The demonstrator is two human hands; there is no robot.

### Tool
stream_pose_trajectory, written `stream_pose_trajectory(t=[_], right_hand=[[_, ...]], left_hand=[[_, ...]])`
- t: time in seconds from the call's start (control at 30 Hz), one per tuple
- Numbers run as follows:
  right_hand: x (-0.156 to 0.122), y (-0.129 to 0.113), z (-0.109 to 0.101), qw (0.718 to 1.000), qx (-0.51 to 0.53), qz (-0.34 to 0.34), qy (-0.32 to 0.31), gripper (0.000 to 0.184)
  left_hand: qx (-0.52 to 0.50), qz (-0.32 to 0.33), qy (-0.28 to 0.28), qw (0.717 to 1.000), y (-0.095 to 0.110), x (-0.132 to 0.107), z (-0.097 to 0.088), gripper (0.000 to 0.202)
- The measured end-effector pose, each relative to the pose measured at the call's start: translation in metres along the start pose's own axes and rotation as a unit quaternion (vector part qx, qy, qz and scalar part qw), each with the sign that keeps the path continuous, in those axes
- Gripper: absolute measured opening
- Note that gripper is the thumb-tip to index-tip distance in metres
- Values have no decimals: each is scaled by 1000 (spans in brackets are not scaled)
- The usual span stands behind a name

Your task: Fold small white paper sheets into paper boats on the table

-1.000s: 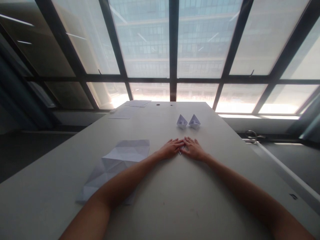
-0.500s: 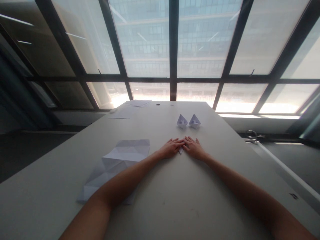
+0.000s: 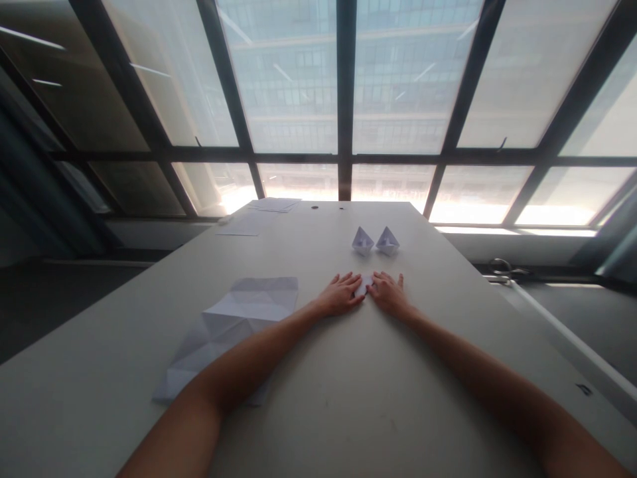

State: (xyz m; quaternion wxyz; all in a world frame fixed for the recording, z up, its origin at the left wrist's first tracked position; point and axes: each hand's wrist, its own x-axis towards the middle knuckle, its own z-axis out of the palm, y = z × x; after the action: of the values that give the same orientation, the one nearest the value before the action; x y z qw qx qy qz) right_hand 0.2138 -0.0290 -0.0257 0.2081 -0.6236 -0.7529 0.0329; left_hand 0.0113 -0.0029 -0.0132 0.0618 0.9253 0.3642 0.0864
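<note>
A small piece of folded white paper [image 3: 363, 287] lies on the table between my two hands. My left hand [image 3: 340, 295] rests flat over its left side, fingers spread. On the right side, my right hand [image 3: 391, 295] touches the paper with its fingertips and thumb, palm down and the little finger held apart. Part of the paper is hidden under the fingers. Just beyond my hands stand two folded paper boats [image 3: 363, 242] side by side, each with a pointed peak.
A large creased sheet of paper [image 3: 239, 322] lies at the left, partly behind my left forearm. Flat white sheets [image 3: 243, 224] rest at the far left end of the white table [image 3: 348, 398]. Windows stand beyond. A white rail [image 3: 572, 332] runs along the right.
My hands have slid apart from each other, the left slightly left and the right slightly right. More of the folded paper now shows between them.
</note>
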Motion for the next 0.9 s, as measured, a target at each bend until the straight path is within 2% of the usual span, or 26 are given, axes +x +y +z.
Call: stream_pose_trajectory(t=[0.13, 0.23, 0.33, 0.47, 0.6, 0.73, 0.9], right_hand=[[-1, 3, -4, 999, -6, -8, 36, 34], [-1, 3, -8, 999, -1, -29, 40, 30], [-2, 0, -10, 995, 21, -101, 8, 30], [-5, -8, -15, 976, 50, -203, -61, 42], [-8, -13, -19, 956, 67, -264, -106, 51], [-7, -13, -14, 964, 46, -234, -114, 54], [-4, -9, -4, 981, -7, -165, -99, 63]], left_hand=[[9, -9, 1, 1000, -2, 2, 3, 51], [11, -17, 16, 1000, -4, 4, 5, 48], [7, -41, 30, 999, -6, 6, 7, 46], [8, -40, 66, 997, -8, 8, 10, 43], [14, -39, 93, 995, -10, 9, 12, 38], [9, -37, 97, 995, -11, 9, 12, 40], [22, -46, 57, 997, -10, 7, 12, 48]])
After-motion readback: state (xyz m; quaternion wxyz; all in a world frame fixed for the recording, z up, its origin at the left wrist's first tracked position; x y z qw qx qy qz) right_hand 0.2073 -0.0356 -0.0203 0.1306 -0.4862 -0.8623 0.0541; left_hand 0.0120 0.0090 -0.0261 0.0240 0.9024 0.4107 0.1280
